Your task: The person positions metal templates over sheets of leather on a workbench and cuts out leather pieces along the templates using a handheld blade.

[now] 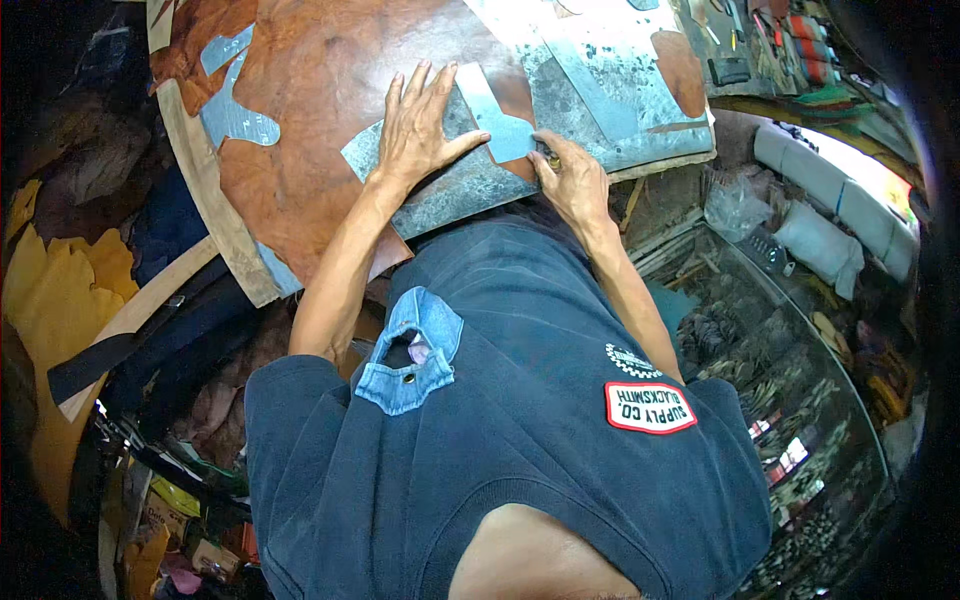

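On the worktable lies a mottled grey metal sheet [450,195]. Upon it rests a flat grey template [505,138], angular with a long narrow arm, over a piece of brown leather [513,92]. My left hand [412,130] lies flat with fingers spread, its thumb pressing the template's left edge. At the template's right edge, my right hand [575,180] is closed in a pinch round a small dark and brass-coloured tool [548,158]. The fingers hide most of that tool, so its exact kind cannot be told.
A large brown hide [300,110] covers the table's left side, with another curved grey template [237,110] on it. More grey template pieces [600,105] lie right of my hands. Tools and spools [808,50] sit far right. A glass-topped case [760,330] stands at my right.
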Motion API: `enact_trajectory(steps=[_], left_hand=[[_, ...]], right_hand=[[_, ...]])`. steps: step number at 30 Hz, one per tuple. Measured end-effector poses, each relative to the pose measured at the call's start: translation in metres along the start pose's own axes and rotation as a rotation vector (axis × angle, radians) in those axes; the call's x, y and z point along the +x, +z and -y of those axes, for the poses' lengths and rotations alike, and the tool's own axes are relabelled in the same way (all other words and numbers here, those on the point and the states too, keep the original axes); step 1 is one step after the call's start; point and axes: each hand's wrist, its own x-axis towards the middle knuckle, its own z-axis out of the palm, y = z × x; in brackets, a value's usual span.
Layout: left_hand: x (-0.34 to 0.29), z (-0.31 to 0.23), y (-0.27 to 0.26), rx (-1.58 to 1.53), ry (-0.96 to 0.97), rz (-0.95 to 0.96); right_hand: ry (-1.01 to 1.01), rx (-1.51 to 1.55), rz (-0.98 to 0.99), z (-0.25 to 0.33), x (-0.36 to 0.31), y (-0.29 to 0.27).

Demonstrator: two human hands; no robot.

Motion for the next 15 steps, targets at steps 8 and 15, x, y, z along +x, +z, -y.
enact_trajectory(steps=[8, 15], left_hand=[[-0.0002, -0.0018, -0.0041, 0.002, -0.009, 0.038], [-0.0031, -0.0005, -0.0002, 0.0, 0.006, 0.006]], right_hand=[[-0.024, -0.009, -0.037, 0.0, -0.0016, 0.0013], [-0.003, 0.014, -0.044, -0.0001, -0.0042, 0.0031]])
